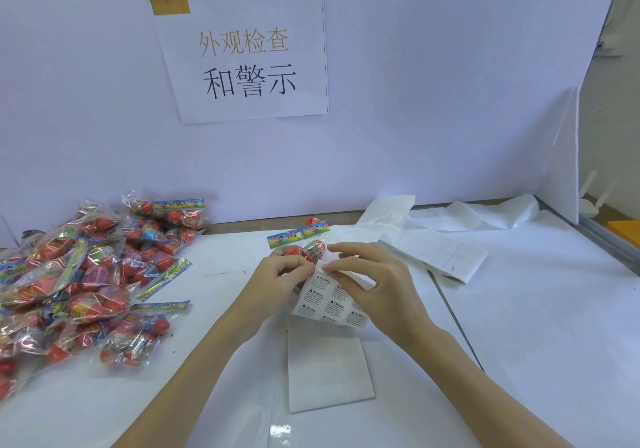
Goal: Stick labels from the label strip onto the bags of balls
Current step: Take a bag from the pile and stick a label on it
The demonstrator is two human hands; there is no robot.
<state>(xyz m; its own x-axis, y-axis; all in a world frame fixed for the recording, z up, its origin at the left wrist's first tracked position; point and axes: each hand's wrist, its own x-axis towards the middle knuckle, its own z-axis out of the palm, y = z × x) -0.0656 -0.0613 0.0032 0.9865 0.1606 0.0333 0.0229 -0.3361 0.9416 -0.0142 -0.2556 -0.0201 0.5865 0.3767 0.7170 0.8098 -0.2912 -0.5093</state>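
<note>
While the left hand (284,272) grips a crinkly bag (302,243) over the counter (519,309), the right hand (367,274) pinches the strip (329,304) at its top edge. Labels look thin and floppy, best peeled by a corner. Slippery bags heap (83,274) to the left.

A white paper sign (242,56) with Chinese characters hangs on the pale back wall (433,84), a yellow tape patch (169,5) at its top left corner. Crumpled white paper (485,214) lies at the rear of the white worktop (536,326).
</note>
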